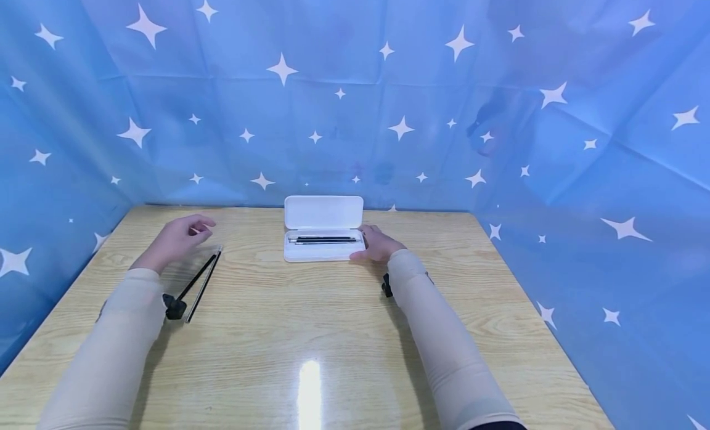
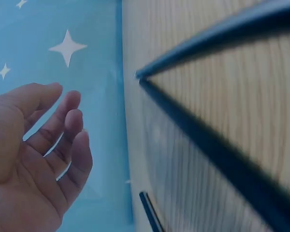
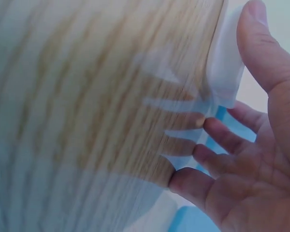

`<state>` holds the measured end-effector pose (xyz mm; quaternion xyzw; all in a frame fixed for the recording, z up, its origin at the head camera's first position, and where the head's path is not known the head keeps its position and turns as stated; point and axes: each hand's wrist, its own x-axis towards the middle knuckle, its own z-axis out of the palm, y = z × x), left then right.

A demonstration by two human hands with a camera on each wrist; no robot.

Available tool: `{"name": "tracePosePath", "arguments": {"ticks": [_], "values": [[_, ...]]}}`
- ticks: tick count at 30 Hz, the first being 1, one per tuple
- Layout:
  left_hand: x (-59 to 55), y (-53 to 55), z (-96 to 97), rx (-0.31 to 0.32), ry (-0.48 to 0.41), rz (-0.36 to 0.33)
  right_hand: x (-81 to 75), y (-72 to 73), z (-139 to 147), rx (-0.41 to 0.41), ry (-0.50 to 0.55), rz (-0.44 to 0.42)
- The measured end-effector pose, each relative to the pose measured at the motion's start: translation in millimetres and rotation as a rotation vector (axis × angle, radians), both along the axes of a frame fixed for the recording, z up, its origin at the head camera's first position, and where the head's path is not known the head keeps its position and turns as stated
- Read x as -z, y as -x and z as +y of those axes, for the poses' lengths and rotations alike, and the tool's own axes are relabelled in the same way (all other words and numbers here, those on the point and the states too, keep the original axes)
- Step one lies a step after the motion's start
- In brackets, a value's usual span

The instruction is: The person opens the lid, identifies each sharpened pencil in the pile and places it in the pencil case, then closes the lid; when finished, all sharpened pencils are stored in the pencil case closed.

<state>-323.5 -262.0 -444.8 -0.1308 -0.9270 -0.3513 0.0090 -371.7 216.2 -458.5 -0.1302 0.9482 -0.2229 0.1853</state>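
A white pencil case point(image 1: 324, 252) lies with its lid point(image 1: 324, 212) raised at the back of the table, several thin black pens point(image 1: 327, 239) inside. My right hand point(image 1: 379, 243) holds the case's right end, thumb at the front corner and fingers toward the back. In the right wrist view, the thumb point(image 3: 261, 29) lies alongside the white case edge point(image 3: 224, 58). My left hand point(image 1: 180, 238) hovers over the table's left side, fingers loosely bent, holding nothing. Beneath its wrist, two slim black pens point(image 1: 204, 285) form a narrow V, their far ends meeting.
The wood-grain table point(image 1: 266, 331) ends at a blue curtain point(image 1: 333, 153) with white stars, behind and along both sides. Each wrist carries a small black camera mount point(image 1: 174, 307). A bright light reflection shows on the near tabletop.
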Motion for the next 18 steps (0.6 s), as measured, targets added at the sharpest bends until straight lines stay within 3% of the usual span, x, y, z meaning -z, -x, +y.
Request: {"name": "tracePosePath", "arguments": {"ticks": [9,18], "values": [[-7.9,-13.4,-31.9,-0.017,0.06,-0.083,3.6,-1.1,-2,-0.011,-0.019,0.007],[-8.1,-20.3,-61.4,-0.054,0.144,-0.153,4.6,-0.8,0,0.011,-0.017,0.007]]}}
